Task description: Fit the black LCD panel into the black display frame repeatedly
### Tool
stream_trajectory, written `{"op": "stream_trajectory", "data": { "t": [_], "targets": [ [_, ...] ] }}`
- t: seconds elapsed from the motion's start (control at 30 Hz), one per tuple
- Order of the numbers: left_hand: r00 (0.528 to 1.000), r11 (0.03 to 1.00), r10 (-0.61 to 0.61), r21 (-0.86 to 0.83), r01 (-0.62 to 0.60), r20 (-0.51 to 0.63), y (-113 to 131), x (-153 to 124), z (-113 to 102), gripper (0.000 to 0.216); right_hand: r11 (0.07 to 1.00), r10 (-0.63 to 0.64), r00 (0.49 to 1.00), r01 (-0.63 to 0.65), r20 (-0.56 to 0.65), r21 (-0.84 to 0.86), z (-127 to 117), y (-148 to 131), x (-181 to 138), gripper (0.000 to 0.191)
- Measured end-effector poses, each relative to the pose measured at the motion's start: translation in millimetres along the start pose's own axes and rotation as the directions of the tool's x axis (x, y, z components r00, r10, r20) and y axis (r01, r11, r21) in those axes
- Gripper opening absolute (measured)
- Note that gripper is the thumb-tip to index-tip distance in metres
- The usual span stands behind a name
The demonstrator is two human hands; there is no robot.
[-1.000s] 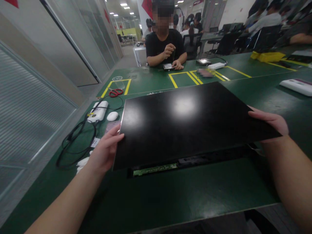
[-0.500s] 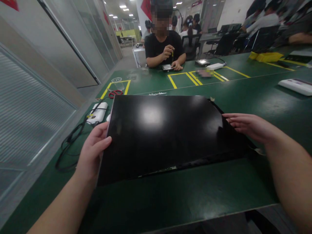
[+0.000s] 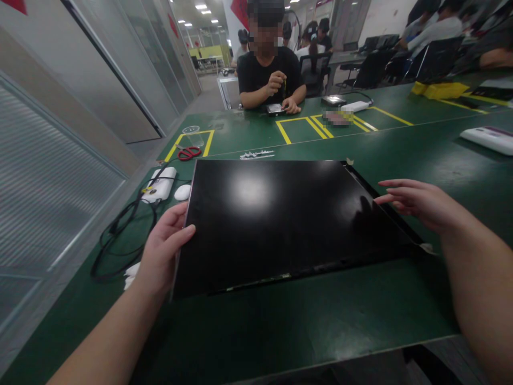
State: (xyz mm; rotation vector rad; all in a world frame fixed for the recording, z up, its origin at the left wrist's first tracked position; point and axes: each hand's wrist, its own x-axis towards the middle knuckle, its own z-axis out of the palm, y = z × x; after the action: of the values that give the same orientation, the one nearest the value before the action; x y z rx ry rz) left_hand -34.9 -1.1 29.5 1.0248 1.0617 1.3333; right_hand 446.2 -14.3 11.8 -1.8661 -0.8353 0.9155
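Note:
A large black, glossy display panel (image 3: pixel 276 230) lies before me at a slant, its left side raised above the green table. My left hand (image 3: pixel 166 243) grips the left edge, thumb on the screen face and fingers round the side. Near the panel's right edge is my right hand (image 3: pixel 420 206), fingers stretched out and apart. One of its fingertips is at or just over the screen; I cannot tell whether it touches. A dark frame (image 3: pixel 395 219) shows along the panel's right side, with small pale tabs at its corners.
Left of the panel are a white box (image 3: pixel 159 184), a round white piece (image 3: pixel 183 192) and black cables (image 3: pixel 106 240). Beyond lie red-handled scissors (image 3: pixel 189 154), a clear cup (image 3: pixel 193 138) and white strips (image 3: pixel 256 155). A co-worker (image 3: pixel 270 75) sits across the green table (image 3: pixel 320 321).
The panel's left edge has shifted to the right with my left hand. My right hand has moved slightly right and up, its fingers spreading away from the right edge.

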Motion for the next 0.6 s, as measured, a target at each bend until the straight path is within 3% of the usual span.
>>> {"op": "stream_trajectory", "data": {
  "t": [0.37, 0.6],
  "targets": [
    [0.974, 0.990, -0.102, 0.113, 0.080, 0.204, -28.0, 2.0, 2.6, 0.052, 1.000, 0.014, 0.989, -0.018, -0.146, -0.020, -4.2, -0.1, 2.7, 0.027],
    [0.969, 0.982, -0.143, 0.151, 0.113, 0.201, -32.6, 6.1, -1.7, 0.058, 0.997, -0.041, 0.989, 0.031, -0.144, -0.069, -5.7, 11.8, 11.7, 0.029]
  ]
}}
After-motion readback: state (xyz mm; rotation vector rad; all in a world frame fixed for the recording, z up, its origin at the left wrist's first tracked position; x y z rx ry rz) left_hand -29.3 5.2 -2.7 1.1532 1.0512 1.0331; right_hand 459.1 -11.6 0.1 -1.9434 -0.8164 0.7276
